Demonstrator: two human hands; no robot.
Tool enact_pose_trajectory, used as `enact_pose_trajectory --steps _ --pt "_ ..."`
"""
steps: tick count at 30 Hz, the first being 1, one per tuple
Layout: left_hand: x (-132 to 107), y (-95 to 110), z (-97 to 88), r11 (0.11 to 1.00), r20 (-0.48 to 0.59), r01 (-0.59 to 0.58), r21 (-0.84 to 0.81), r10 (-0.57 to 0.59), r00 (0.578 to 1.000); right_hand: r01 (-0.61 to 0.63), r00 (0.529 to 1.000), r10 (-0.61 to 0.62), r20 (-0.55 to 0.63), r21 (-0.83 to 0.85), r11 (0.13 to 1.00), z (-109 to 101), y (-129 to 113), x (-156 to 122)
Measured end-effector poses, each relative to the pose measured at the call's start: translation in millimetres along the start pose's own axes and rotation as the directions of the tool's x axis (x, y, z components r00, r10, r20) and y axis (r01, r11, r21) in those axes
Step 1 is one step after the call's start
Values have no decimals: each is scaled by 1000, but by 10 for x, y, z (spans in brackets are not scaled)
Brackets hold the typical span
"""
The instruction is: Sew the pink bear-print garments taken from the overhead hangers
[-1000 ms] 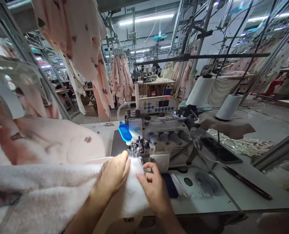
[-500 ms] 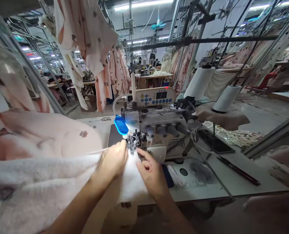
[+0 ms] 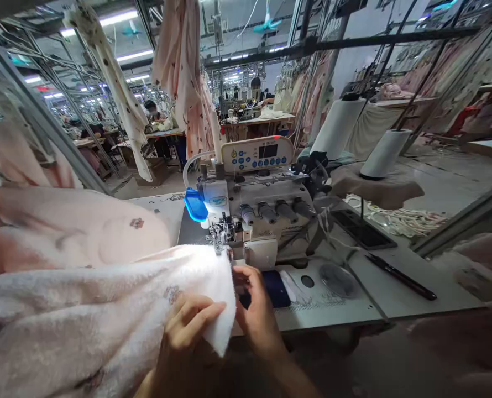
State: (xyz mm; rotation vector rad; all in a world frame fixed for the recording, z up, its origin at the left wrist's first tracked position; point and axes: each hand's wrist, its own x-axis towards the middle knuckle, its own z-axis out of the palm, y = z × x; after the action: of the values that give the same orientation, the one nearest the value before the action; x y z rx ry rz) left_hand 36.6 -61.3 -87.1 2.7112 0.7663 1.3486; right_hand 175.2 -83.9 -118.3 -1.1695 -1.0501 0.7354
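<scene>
A fluffy white and pink fabric (image 3: pixel 105 309) with small brown prints lies across the table's left side, its edge reaching the presser foot (image 3: pixel 219 235) of the overlock sewing machine (image 3: pixel 262 213). My left hand (image 3: pixel 186 331) grips the fabric's near corner from below, fingers curled over it. My right hand (image 3: pixel 254 307) pinches the fabric's right edge just in front of the machine.
Two white thread cones (image 3: pixel 339 130) stand behind the machine on the right. A control panel (image 3: pixel 257 153) sits on top of it. A dark long tool (image 3: pixel 399 269) lies on the table (image 3: pixel 395 298) at right. Pink garments (image 3: pixel 183 72) hang overhead.
Both hands have drawn back from the presser foot toward me. The left hand went from pressing flat on the fabric to gripping its near corner, and the fabric now lies folded over.
</scene>
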Motion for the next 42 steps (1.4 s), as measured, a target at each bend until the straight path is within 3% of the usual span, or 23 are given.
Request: enact_pose_trajectory --steps 2,4,7,11,17,21,22,23,24,25,26,27,29,32,35,37,42 --pt "-35 29 -12 997 -17 73 -10 -73 997 -136 970 113 216 97 986 0 -21 -9" --pt "-82 76 -29 996 -16 84 13 -84 996 -280 917 229 327 117 953 -16 -64 -112" --pt "-128 174 -58 995 -19 57 87 -56 998 -379 886 337 318 76 922 -86 -160 -333" --pt "-89 305 -119 987 -25 29 159 -26 999 -370 888 352 295 5 929 -209 -308 -473" --pt "-104 383 -205 995 19 57 -81 -56 998 -499 849 463 254 100 861 -257 -471 -488" --pt "-182 363 -194 995 -9 -68 78 69 998 -620 756 473 453 263 739 -303 -479 -529" --pt "-192 361 -191 987 -20 -91 134 95 995 -607 751 439 494 252 754 -324 -468 -535" --pt "-196 362 -188 980 -27 -100 174 107 994 -540 779 393 488 206 816 -346 -453 -536" --pt "-193 367 -184 976 -28 -99 194 107 994 -404 841 317 438 119 907 -366 -434 -531" --pt "-184 374 -180 976 -25 -93 195 99 995 -199 914 191 357 -14 980 -383 -414 -519" --pt "-172 383 -172 978 -21 -87 188 93 995 29 959 21 284 -171 985 -396 -395 -502" --pt "-158 391 -160 980 -22 -83 183 89 996 222 959 -147 244 -315 923 -403 -379 -479" --pt "-134 394 -126 981 -33 -85 176 92 995 437 898 -351 263 -455 776 -406 -360 -425" --pt "-120 337 -67 980 -68 -104 171 117 991 556 829 -430 358 -436 708 -400 -357 -350" --pt "-119 224 -46 963 14 -114 242 114 993 624 781 -488 391 -436 649 -405 -349 -302" --pt "-114 148 -59 952 82 -135 276 117 990 630 776 -498 387 -442 638 -410 -337 -282" --pt "-67 -3 -109 955 132 -145 259 114 985 649 759 -544 357 -475 595 -392 -337 -198"
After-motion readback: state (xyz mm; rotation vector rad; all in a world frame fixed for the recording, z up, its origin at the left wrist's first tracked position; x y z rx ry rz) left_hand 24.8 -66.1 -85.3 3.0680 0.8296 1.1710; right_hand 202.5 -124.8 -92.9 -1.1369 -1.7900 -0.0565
